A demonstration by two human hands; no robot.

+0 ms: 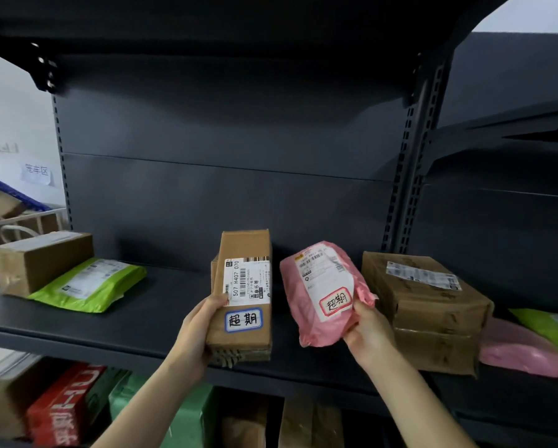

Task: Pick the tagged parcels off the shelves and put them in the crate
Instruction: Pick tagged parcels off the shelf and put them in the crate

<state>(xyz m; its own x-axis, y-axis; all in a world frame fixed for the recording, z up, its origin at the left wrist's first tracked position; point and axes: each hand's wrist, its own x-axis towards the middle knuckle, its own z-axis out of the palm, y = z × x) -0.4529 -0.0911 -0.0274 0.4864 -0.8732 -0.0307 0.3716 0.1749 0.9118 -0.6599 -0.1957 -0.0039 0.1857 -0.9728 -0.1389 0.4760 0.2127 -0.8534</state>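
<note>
- Tagged parcels, two in hand: a long brown cardboard box [243,295] and a pink poly mailer [322,294], both held up in front of the middle shelf [135,321], side by side with a narrow gap between them.
- Left hand [200,331] is closed on the box's lower left edge, thumb pressed on the white shipping label; a blue-bordered handwritten tag [243,319] sits low on the box face.
- Right hand [369,334] grips the mailer's lower right corner, fingers wrapped behind; a red-bordered handwritten tag [335,301] shows on its label.
- Box bottom hangs at about the shelf's front lip; whether it touches the shelf cannot be told.
- Open shelf surface lies between the held box and the left-hand group: a taped cardboard box [41,261] with a green mailer [90,284] leaning at its front.
- Right side is tight: a stacked brown carton [429,305] stands just beside the pink mailer, its lower front corner overhanging the shelf edge.
- Further right, on the next bay, another pink bag [523,350] and a green bag [552,328] lie together.
- Back panel above the parcels is bare and dark, with tall clearance up to the shelf above.
- Lower shelf is packed with cartons, a red parcel [61,405] and a green bag [187,412].
- Crate is out of view.
</note>
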